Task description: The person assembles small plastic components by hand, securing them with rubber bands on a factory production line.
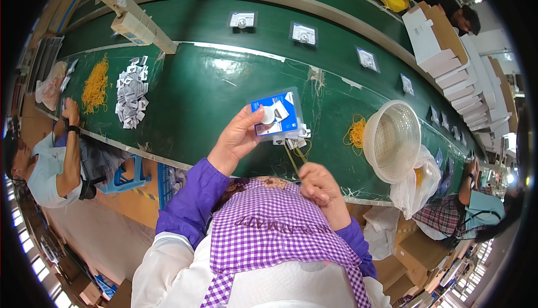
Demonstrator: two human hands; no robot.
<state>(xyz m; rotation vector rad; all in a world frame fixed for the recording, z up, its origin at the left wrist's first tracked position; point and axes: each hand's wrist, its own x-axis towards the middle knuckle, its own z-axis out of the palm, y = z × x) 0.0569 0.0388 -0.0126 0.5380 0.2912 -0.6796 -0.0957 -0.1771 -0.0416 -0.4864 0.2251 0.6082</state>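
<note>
Blister pack (276, 114), blue card, clear plastic: light, fairly stiff, likely slippery; best held by its edges. Held above green belt (213, 89), pinched in left hand (240, 138). Right hand (318, 183) closed on yellow rubber band (296, 157). White basket (392, 140) nearby.

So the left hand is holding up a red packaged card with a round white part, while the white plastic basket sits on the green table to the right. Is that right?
Not quite: the head view shows the packaged card in the left hand is blue, not red. It does carry a round white part, and the white plastic basket does sit on the green table to the right.
</note>
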